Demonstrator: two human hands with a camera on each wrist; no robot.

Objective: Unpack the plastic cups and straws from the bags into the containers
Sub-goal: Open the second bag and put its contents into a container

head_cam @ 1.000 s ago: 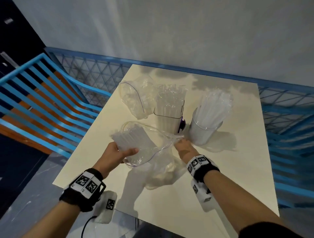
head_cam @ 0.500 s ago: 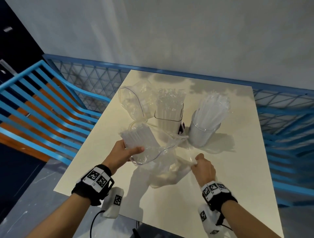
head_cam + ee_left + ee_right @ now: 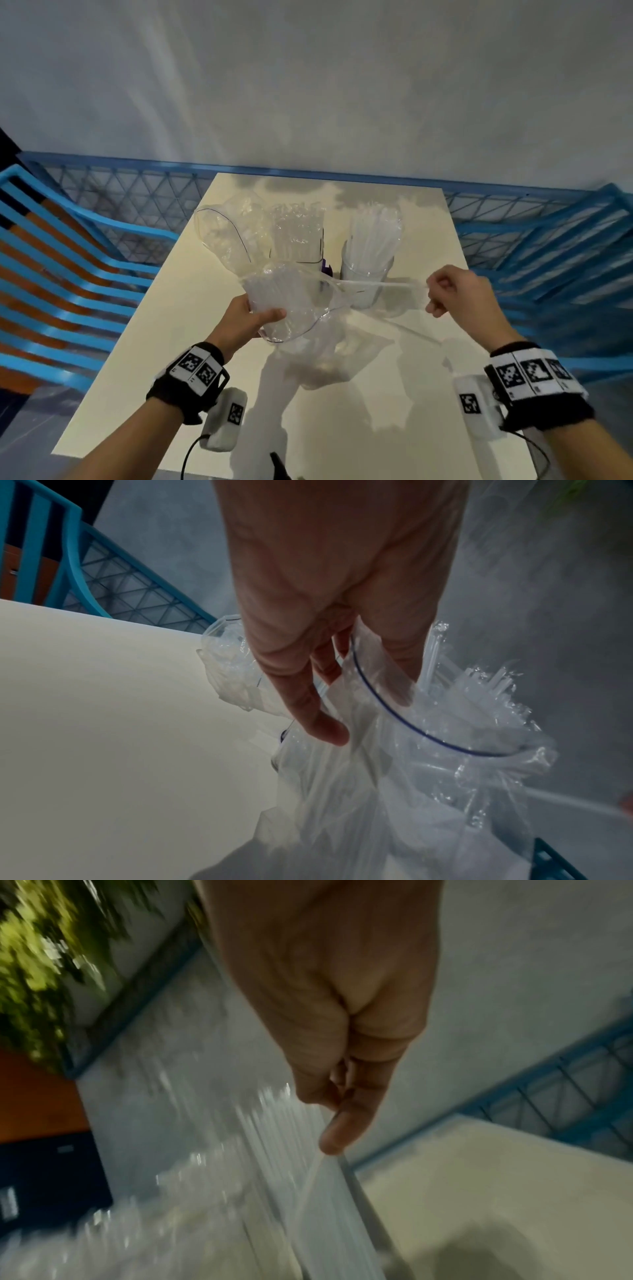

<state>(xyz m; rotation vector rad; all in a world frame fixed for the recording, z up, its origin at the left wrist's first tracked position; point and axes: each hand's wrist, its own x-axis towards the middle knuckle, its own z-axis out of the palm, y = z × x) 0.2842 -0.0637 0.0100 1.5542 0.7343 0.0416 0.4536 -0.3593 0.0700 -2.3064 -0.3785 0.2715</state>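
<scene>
My left hand (image 3: 255, 317) grips a clear zip bag of wrapped straws (image 3: 291, 301) above the cream table (image 3: 171, 342), thumb over its front. In the left wrist view the fingers (image 3: 318, 718) curl round the same bag (image 3: 428, 764) near its blue zip line. My right hand (image 3: 442, 294) pinches one thin clear straw (image 3: 376, 284) and holds it out to the right, its far end still at the bag's mouth. The right wrist view is blurred; thumb and finger (image 3: 337, 1123) pinch the straw (image 3: 308, 1180). Behind stand a round clear container of straws (image 3: 368, 270) and a square one (image 3: 298, 240).
Another clear bag (image 3: 226, 233) lies at the back left of the table, beside the square container. Blue railings (image 3: 85, 260) run along the left, back and right sides of the table. A grey wall (image 3: 308, 85) rises behind.
My right hand has moved from the bag's mouth out to the right and up, drawing a straw with it. My left hand has lifted the bag slightly.
</scene>
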